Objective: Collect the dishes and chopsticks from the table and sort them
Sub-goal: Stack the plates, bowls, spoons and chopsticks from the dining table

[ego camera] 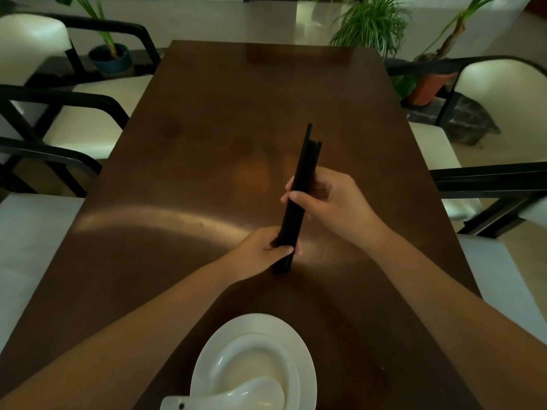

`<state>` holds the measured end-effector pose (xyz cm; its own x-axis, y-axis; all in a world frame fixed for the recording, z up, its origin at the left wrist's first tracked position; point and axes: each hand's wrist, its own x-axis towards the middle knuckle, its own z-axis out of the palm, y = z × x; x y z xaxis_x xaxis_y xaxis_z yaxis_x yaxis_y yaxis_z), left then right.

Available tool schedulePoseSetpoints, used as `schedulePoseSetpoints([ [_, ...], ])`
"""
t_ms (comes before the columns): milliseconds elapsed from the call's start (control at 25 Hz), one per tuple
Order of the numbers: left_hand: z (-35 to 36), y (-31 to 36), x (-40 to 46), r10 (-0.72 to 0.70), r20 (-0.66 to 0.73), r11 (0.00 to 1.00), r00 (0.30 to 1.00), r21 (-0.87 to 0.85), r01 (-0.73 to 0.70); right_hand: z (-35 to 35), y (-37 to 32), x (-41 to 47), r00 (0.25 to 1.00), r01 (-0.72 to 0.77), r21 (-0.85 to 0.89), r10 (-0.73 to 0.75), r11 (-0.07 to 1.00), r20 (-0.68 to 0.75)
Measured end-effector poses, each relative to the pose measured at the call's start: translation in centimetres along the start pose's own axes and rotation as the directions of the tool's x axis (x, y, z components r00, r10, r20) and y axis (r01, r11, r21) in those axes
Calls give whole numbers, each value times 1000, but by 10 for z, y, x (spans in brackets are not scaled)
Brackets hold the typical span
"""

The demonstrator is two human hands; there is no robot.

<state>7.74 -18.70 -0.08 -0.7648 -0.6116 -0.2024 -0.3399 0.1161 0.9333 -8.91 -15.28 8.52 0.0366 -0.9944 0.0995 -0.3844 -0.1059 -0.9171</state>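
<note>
A bundle of several black chopsticks (305, 164) stands nearly upright, its lower ends on the brown table (207, 128). My left hand (263, 251) grips the bundle near the bottom. Higher up, my right hand (328, 199) has its fingers curled round the middle of the bundle. One chopstick sticks out above the others at the top. Close to me at the table's near edge sits a stack of white dishes (299, 344): a plate with a bowl on it, and a white spoon (236, 395) lying in the bowl.
Cream-cushioned chairs with black arms stand along the left side (85, 125) and the right side (497, 113) of the table. Potted plants (373, 25) stand on the floor beyond the far end.
</note>
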Motion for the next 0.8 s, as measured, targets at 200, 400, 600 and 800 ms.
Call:
schedulePoseSetpoints([
  [200, -20, 8, -16, -113, 19, 978, 993, -177, 114, 0, 6, 17, 976, -154, 175, 178, 972, -127],
  [400, -58, -1, -84, -245, 72, 932, 967, -259, 255, 32, 19, 26, 883, -383, 549, 469, 742, -18],
  [600, -45, -28, -171, -432, 3, 833, 902, -383, 400, 99, 28, 12, 787, -607, 489, 561, 627, 257],
  [800, -1, -46, -221, -538, -103, 782, 837, -431, 450, 131, 32, -8, 633, -774, 303, 658, 556, 408],
])
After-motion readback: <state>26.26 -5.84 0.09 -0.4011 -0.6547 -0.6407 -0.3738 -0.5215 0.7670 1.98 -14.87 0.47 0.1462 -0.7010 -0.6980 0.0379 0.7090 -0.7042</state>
